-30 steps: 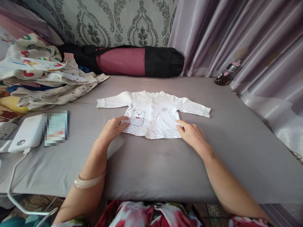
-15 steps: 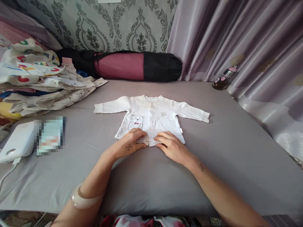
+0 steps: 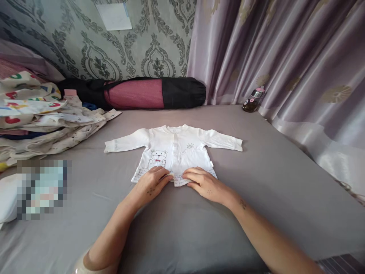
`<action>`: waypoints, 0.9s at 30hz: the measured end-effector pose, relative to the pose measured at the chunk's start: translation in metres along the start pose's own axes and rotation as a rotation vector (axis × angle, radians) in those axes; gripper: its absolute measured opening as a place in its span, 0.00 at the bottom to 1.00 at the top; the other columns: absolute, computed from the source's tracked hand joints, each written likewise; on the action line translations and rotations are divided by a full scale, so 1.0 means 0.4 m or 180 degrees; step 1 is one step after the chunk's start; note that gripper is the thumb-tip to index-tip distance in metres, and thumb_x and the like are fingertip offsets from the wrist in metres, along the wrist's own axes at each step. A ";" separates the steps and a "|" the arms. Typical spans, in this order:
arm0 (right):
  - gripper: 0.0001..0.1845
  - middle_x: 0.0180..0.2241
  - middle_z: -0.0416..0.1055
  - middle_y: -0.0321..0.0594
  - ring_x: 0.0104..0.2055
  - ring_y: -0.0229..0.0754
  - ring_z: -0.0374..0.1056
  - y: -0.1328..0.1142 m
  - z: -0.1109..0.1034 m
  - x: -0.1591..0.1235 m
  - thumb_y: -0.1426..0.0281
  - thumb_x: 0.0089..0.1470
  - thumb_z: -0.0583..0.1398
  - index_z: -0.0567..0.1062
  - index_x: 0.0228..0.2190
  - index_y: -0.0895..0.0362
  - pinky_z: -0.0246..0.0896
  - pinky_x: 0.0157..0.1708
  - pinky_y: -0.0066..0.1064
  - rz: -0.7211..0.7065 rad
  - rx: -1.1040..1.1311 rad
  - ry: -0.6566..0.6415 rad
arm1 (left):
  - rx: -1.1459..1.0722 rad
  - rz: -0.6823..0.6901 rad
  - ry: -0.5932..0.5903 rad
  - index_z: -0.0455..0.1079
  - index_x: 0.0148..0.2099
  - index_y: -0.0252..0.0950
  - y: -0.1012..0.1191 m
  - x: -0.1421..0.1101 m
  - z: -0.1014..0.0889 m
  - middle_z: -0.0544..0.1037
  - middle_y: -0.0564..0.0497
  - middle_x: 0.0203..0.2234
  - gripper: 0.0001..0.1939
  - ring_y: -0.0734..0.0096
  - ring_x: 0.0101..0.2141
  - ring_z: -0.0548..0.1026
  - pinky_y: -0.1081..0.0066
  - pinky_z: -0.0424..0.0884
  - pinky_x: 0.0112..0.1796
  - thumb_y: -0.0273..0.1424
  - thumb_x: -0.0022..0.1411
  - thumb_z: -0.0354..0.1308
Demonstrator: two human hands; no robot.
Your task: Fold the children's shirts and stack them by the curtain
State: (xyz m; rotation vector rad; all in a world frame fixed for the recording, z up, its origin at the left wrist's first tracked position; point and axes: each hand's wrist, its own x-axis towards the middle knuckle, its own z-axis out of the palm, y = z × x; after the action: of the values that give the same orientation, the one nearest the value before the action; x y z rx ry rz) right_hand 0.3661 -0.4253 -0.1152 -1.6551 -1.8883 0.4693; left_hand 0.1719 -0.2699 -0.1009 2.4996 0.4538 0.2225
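Pinching the white shirt (image 3: 185,154) by its hem below frame centre, the left hand (image 3: 152,185) and right hand (image 3: 204,185) rest close together.

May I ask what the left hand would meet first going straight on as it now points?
Most likely the front placket of the white baby shirt, whose hem the left hand touches; the right hand lies close to that line, though depth is unclear.
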 end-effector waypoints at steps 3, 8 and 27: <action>0.15 0.46 0.75 0.40 0.50 0.42 0.69 0.002 0.010 0.000 0.79 0.62 0.54 0.76 0.45 0.53 0.64 0.51 0.35 0.0045 0.0046 0.0223 | 0.0017 -0.0109 0.0034 0.64 0.32 0.38 0.008 0.003 -0.001 0.72 0.51 0.28 0.19 0.67 0.32 0.70 0.68 0.63 0.34 0.42 0.72 0.44; 0.09 0.36 0.75 0.40 0.40 0.42 0.69 -0.007 0.042 0.027 0.72 0.62 0.57 0.77 0.34 0.55 0.63 0.43 0.33 0.0347 0.0188 0.0716 | 0.0021 -0.0401 0.0121 0.63 0.30 0.38 0.009 0.005 -0.001 0.71 0.53 0.25 0.21 0.69 0.28 0.69 0.69 0.61 0.31 0.44 0.71 0.44; 0.12 0.38 0.75 0.41 0.42 0.41 0.69 -0.036 0.051 0.018 0.66 0.63 0.57 0.81 0.35 0.54 0.63 0.45 0.32 0.0070 0.0193 0.0658 | 0.0153 -0.0071 0.0237 0.71 0.32 0.37 0.031 -0.001 0.018 0.74 0.51 0.27 0.19 0.68 0.32 0.73 0.68 0.69 0.35 0.39 0.71 0.46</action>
State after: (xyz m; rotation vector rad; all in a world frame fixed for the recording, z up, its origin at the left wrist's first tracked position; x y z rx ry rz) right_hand 0.3417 -0.4186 -0.1207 -1.6203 -1.6912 0.3463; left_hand 0.1767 -0.2831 -0.0996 2.5384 0.5228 0.3002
